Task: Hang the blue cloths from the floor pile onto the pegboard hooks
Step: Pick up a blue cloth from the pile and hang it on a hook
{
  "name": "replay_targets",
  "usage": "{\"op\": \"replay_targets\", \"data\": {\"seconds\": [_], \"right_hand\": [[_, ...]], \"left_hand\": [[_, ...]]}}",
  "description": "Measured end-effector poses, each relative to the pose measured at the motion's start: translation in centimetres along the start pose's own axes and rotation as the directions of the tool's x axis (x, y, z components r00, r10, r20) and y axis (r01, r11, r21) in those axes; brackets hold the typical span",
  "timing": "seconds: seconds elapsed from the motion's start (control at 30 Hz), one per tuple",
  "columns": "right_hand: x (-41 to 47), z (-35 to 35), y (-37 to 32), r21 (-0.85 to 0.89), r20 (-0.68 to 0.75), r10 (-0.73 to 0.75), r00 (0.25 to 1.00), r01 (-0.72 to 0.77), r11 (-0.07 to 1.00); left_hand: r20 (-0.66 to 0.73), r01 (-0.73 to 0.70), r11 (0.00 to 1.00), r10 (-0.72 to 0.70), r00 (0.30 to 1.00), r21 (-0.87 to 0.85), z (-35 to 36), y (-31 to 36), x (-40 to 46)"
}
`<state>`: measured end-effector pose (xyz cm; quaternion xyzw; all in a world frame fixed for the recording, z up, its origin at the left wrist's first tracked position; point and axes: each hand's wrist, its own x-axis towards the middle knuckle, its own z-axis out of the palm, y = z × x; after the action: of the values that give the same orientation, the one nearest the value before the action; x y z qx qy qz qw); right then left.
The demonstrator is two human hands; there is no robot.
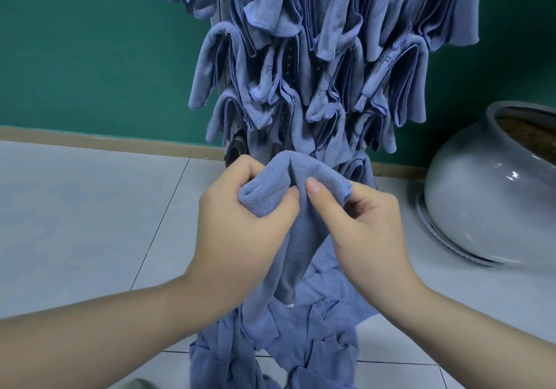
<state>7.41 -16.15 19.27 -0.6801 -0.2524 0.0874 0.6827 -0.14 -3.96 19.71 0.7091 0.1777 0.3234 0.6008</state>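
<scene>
Where everything sits for us

Pegboard [288,66] loaded with hung cloths [331,42] straight ahead against the wall [90,42], floor pile [279,343] below our hands, big pot [487,196] off right.

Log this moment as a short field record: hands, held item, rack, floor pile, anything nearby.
left hand: grips the bunched top of the held cloth
right hand: pinches the same cloth, thumb on top
held cloth: hangs down toward the floor pile
pegboard: mostly covered by hung cloths
floor pile: blue cloths on the tiled floor
nearby: grey pot at right, tilted
wall: green
</scene>
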Motion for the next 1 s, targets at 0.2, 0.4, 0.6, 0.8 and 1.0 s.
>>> {"op": "replay_targets", "data": {"seconds": [0.2,0.4,0.6,0.8,1.0], "right_hand": [[-0.3,-0.2,-0.6,0.008,-0.036,-0.032,0.999,0.033,0.999],[0.4,-0.7,-0.7,-0.001,-0.058,-0.006,0.998,0.006,1.0],[0.1,-0.5,-0.3,0.0,0.07,0.029,0.997,-0.03,1.0],[0.0,-0.3,-1.0,0.001,0.15,-0.024,0.988,0.024,1.0],[0.6,-0.4,-1.5,0.092,0.092,-0.061,0.994,0.052,0.994]], "left_hand": [[0.181,-0.071,0.991,0.09,0.979,-0.111,-0.4,0.5,-0.6],[0.252,-0.123,0.984,0.152,0.956,-0.127,-0.5,0.2,-0.3],[0.185,-0.051,0.998,0.058,0.981,-0.045,-0.7,-0.4,0.8],[0.172,0.096,0.995,-0.096,0.98,0.009,-0.6,-1.0,1.5],[0.448,0.284,0.948,-0.194,0.873,-0.142,-0.5,-1.2,1.4]]}}
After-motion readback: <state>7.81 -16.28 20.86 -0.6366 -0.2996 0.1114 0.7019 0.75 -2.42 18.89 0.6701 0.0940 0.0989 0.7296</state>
